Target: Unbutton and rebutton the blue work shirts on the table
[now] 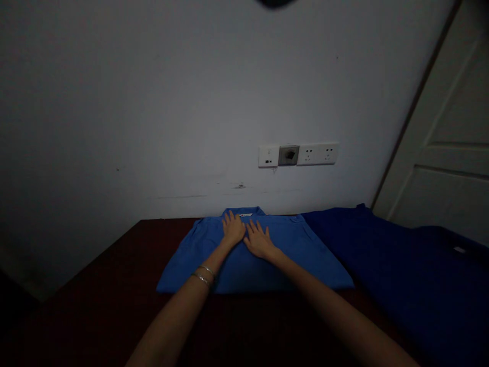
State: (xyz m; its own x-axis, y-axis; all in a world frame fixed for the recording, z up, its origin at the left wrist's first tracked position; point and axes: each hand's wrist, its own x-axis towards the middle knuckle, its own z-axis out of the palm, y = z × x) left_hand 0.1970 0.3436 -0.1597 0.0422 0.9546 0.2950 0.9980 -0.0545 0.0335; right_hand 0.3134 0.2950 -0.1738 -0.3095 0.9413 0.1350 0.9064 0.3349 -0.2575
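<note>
A light blue collared shirt (pixel 298 255) lies folded flat on a dark wooden table (pixel 110 290), its collar toward the wall. My left hand (pixel 233 228) rests palm down on the shirt just below the collar, fingers spread. My right hand (pixel 260 240) lies flat beside it, slightly nearer to me, fingers apart. The two hands almost touch at the shirt's middle. Two thin bracelets (pixel 204 274) circle my left wrist. Neither hand holds anything.
A dark blue garment (pixel 401 270) is spread over the table's right side, touching the shirt's right edge. The wall behind carries a row of white sockets (pixel 317 153). A pale door (pixel 446 148) stands at the right. The table's left edge drops off into shadow.
</note>
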